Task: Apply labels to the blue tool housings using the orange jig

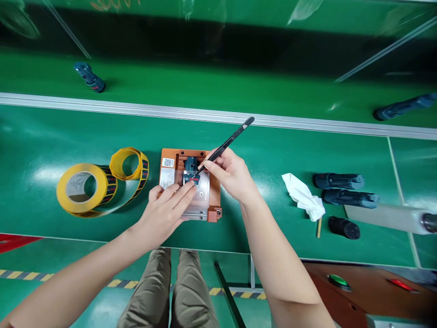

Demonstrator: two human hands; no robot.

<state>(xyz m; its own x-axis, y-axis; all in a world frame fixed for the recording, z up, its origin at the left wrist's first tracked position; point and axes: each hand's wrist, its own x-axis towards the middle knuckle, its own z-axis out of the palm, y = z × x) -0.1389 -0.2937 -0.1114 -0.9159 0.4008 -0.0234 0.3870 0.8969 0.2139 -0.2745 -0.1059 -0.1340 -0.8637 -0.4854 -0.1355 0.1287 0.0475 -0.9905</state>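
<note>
Pinched between thumb and fingers, our right hand [229,175] has its grip clamped on black tweezers [225,146], whose tips point down and left onto a small dark part [191,167] seated in an orange jig [215,182]. The far end of the tweezers sticks up to the right, over the green desk [273,155].

Our left hand [165,212] lies flat on the near side of the jig, fingers stretched together, fingertips [189,187] pressing at the red label on the part; its grip is not closed round anything. The part sits at the far middle of the jig, above a clear plate [201,200]. A white sticker with a QR code [167,162] is at the jig's far left corner.

Left of the jig lies a yellow label roll [82,187], its loose strip [131,165] curling up beside it. To the right we see a crumpled white cloth [303,197], then three dark handles [344,198] lying near one another. On the far belt, beyond a metal rail [102,107], two more dark pieces [89,77] lie well apart, one far left and one far right. Our trousers [170,291] show below the near edge.
</note>
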